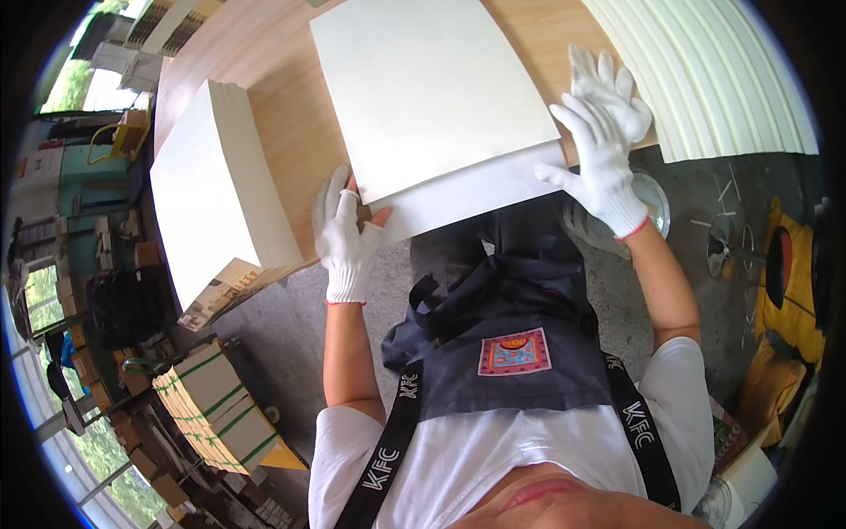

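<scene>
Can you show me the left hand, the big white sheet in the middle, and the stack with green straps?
Left hand (344, 236): head view, back of the hand.
Big white sheet (434, 93): head view, middle of its face.
Stack with green straps (209, 385): head view, its pale face.

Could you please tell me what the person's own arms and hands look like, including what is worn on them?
The left hand and right hand wear white knitted fabric gloves with ribbed, red-edged cuffs. On the left, the thumb tip and a fingertip poke out uncovered. Both forearms are bare below short, plain white fabric sleeves.
</scene>
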